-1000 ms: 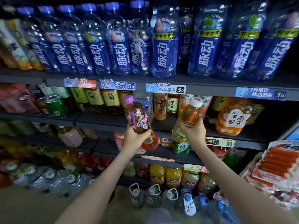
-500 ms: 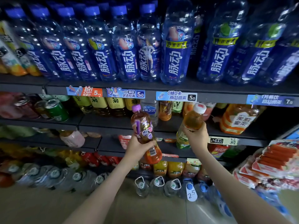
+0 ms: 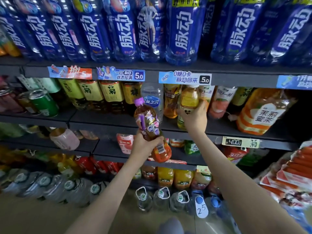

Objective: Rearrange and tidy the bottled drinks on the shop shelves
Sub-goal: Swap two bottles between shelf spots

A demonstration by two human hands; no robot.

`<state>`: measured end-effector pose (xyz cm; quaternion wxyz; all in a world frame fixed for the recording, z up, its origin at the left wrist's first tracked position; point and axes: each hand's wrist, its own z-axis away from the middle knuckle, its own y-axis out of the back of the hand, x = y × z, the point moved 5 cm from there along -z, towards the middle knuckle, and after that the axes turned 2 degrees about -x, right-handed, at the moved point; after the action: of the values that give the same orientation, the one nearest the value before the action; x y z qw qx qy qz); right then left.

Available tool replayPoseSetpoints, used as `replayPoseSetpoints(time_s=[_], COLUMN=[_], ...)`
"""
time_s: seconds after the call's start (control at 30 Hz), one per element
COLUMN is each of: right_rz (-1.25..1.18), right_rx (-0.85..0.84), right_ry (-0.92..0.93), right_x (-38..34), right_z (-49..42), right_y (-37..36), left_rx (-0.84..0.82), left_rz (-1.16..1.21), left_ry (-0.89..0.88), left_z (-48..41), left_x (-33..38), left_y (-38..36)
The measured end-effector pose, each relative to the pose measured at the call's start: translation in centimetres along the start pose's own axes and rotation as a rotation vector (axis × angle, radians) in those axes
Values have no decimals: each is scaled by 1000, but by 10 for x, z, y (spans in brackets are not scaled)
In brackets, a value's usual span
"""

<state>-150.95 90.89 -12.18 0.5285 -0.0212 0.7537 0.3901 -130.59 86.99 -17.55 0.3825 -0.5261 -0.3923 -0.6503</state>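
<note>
My left hand grips a purple-capped tea bottle with an orange base, tilted left in front of the second shelf. My right hand grips a yellow tea bottle whose white cap sits just under the price strip, its base at that shelf's front edge. A clear water bottle with a blue label stands between the two held bottles. Yellow-labelled tea bottles line the shelf to the left.
Big blue bottles fill the top shelf. A large orange jasmine tea bottle stands at the right, a green can at the left. Water jugs stand on the floor. Sausage packs hang at the far right.
My right hand has lifted the yellow tea bottle up and in onto the second shelf. My left hand and its bottle have stayed roughly in place. The camera has moved closer to the shelves.
</note>
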Motion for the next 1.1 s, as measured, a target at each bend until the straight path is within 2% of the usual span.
replayPoseSetpoints(time_s=[0.17, 0.23, 0.3, 0.37, 0.47, 0.5, 0.57, 0.67, 0.93, 1.1], right_rz=[-136, -137, -146, -204, -307, -323, -325, -289, -399, -459], right_rx=[-114, -95, -162, -390, -898, -1019, -1135, -1149, -1183, -1175], right_ry=[-73, -4, 33, -12, -100, -93, -33, 42, 59, 95], right_x=[2, 0, -10, -25, -65, -79, -102, -130, -226, -321], right_z=[11, 34, 60, 83, 131, 147, 170, 194, 272, 333], right_y=[5, 16, 24, 22, 3, -3, -16, -37, -119, -196], left_rx=[-23, -38, -50, -65, -33, -17, 7, 46, 100, 329], left_rz=[-20, -29, -30, -40, -35, -38, -46, -50, 44, -69], left_ry=[-7, 12, 54, 80, 120, 126, 126, 150, 127, 84], left_z=[14, 27, 46, 63, 93, 103, 119, 140, 174, 178], left_x=[3, 13, 27, 38, 54, 57, 60, 61, 66, 71], left_y=[2, 5, 14, 20, 44, 55, 77, 116, 271, 406])
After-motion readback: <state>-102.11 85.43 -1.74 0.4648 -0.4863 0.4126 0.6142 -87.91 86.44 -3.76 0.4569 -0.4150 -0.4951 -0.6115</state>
